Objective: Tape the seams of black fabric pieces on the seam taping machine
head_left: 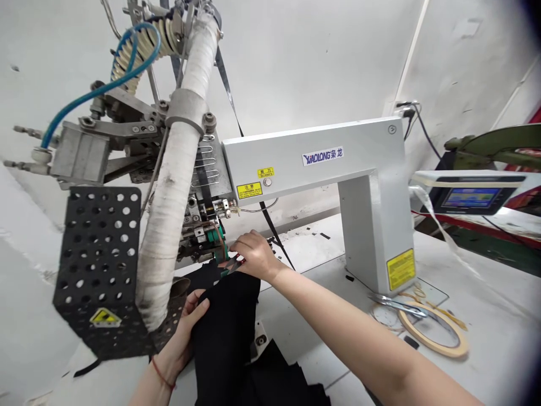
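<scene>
A piece of black fabric is draped beneath the head of a seam-taping machine. My left hand, with a red cord at its wrist, grips the fabric's left edge between thumb and fingers. At the fabric's upper end, close to the machine's rollers, my right hand is closed around what look like small scissors with red on them. Their handles are mostly hidden by my fingers. A narrow black tape runs down past the machine arm.
To the left are a perforated black guard and a white-wrapped pipe. More black fabric lies on the white table. At right sit a tape roll, metal scissors and a control screen.
</scene>
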`<state>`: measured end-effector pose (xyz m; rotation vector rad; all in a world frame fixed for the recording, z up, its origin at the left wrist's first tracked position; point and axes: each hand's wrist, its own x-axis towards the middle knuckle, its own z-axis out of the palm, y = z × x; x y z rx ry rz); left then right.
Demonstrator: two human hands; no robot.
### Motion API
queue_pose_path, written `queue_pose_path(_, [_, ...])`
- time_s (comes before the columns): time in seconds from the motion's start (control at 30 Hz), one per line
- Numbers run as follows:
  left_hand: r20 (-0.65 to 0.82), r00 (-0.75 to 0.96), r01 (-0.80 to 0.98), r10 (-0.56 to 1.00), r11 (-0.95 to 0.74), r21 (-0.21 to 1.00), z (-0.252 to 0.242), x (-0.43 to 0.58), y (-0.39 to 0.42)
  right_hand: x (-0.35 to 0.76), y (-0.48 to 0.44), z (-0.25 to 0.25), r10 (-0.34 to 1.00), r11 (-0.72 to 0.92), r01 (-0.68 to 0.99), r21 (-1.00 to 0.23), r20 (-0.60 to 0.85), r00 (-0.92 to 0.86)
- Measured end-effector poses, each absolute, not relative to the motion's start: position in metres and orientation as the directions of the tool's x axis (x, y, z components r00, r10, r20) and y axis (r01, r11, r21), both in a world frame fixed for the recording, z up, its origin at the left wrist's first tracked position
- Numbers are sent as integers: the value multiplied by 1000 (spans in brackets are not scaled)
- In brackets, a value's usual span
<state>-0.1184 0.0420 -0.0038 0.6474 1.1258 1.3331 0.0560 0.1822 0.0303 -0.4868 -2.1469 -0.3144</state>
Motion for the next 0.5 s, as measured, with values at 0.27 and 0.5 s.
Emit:
queue_pose_path(0.27, [-234,-78,-436,969,178,882,-10,-126,39,55,203,22,302,929,362,-83,734,-608])
queue_pose_path(0.5, [-234,-110,-424,966,167,890,-6,-127,45,98,166,2,773,200,170,-965,49,-633])
